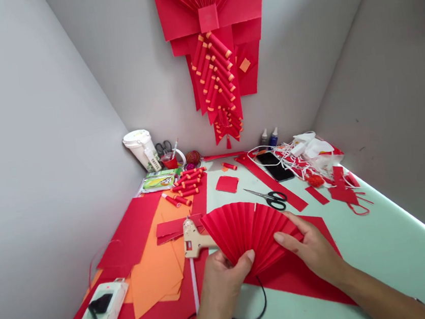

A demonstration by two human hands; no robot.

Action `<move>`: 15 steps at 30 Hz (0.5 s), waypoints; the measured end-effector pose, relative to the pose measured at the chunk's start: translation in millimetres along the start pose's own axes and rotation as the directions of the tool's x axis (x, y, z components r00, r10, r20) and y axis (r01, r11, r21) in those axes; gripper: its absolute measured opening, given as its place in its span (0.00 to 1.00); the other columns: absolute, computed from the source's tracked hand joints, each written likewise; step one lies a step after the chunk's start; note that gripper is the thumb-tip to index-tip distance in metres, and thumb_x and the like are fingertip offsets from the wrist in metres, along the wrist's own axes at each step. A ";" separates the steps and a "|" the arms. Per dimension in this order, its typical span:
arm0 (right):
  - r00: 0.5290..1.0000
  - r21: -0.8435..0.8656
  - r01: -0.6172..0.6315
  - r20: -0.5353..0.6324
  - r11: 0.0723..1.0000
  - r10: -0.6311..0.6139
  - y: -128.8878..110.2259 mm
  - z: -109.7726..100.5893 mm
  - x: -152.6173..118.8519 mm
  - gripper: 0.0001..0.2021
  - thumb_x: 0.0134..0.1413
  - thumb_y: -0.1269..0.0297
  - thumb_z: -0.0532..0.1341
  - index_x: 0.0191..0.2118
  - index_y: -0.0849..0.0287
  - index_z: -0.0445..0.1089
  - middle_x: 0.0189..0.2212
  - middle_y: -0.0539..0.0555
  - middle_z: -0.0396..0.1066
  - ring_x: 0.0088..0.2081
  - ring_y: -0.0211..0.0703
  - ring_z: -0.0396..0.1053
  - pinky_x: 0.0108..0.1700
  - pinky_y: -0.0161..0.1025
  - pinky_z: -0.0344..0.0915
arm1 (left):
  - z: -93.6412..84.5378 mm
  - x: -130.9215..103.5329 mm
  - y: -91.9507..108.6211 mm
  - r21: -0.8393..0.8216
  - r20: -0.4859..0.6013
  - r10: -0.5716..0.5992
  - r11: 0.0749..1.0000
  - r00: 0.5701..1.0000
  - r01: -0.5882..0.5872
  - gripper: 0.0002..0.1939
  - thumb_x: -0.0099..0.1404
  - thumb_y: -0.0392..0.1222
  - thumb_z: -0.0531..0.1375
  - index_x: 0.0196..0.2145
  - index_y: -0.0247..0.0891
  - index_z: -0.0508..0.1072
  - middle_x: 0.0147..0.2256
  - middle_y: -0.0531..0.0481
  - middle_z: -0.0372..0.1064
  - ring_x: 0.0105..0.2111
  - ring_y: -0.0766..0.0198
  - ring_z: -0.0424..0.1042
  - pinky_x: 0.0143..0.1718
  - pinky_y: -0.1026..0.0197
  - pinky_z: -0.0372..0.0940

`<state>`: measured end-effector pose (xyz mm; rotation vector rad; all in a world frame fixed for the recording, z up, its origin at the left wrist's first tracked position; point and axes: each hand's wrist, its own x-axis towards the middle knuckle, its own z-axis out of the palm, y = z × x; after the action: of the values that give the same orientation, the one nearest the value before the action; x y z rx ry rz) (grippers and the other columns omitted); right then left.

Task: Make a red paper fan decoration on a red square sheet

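A pleated red paper fan (241, 228) is spread open above the table, over a sheet of red paper (303, 285). My left hand (229, 275) pinches its narrow lower end, thumb on top of the folds. My right hand (310, 245) grips the right edge of the fan, thumb on the front and fingers behind. Partly hidden behind the fan's left side is a beige hot glue gun (194, 239) with a long glue stick. Black-handled scissors (270, 197) lie just beyond the fan.
Orange sheets (156, 276), a power strip (110, 304) with black cables and small red rolls (188, 182) are on the left. A phone (276, 166) and white scraps (307, 151) lie at the back right. A red paper decoration (214, 67) hangs on the wall.
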<state>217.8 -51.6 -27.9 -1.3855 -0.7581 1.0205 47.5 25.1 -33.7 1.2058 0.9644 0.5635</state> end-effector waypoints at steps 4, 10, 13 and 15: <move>0.999 0.129 0.016 0.038 0.992 -0.021 6.1 -4.3 3.6 0.23 0.50 0.48 0.66 0.49 0.54 0.71 0.41 0.55 0.77 0.40 0.51 0.75 0.41 0.42 0.70 | 1.0 -0.6 2.8 0.038 -0.056 0.020 0.999 0.998 -0.018 0.17 0.55 0.51 0.67 0.35 0.33 0.79 0.34 0.42 0.80 0.39 0.46 0.77 0.40 0.54 0.70; 0.999 0.345 -0.054 0.023 0.937 0.049 11.7 -23.0 19.8 0.21 0.53 0.45 0.63 0.46 0.55 0.75 0.42 0.57 0.76 0.42 0.51 0.74 0.44 0.43 0.68 | 0.5 -0.2 1.2 0.026 -0.007 -0.028 0.999 1.000 0.028 0.17 0.53 0.51 0.67 0.33 0.33 0.78 0.33 0.41 0.79 0.37 0.47 0.76 0.39 0.54 0.69; 0.990 0.266 -0.138 0.043 0.954 0.132 12.4 -28.9 25.3 0.21 0.50 0.46 0.66 0.45 0.54 0.76 0.34 0.54 0.77 0.35 0.48 0.74 0.40 0.42 0.68 | 1.9 -2.4 0.7 -0.005 0.064 -0.038 0.999 0.997 0.039 0.16 0.52 0.51 0.68 0.32 0.34 0.78 0.33 0.43 0.78 0.37 0.48 0.75 0.40 0.54 0.68; 0.983 0.249 -0.184 0.071 0.951 0.172 12.2 -29.3 26.0 0.20 0.48 0.48 0.68 0.43 0.55 0.77 0.30 0.52 0.77 0.30 0.45 0.73 0.36 0.40 0.68 | 3.9 -5.1 0.9 -0.030 0.113 -0.049 0.998 0.992 0.052 0.16 0.51 0.51 0.68 0.31 0.35 0.77 0.32 0.43 0.78 0.36 0.49 0.75 0.40 0.54 0.68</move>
<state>253.2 -41.4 -45.8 -1.2240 -0.5213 1.2514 48.4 19.3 -31.0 1.1684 0.8848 0.4646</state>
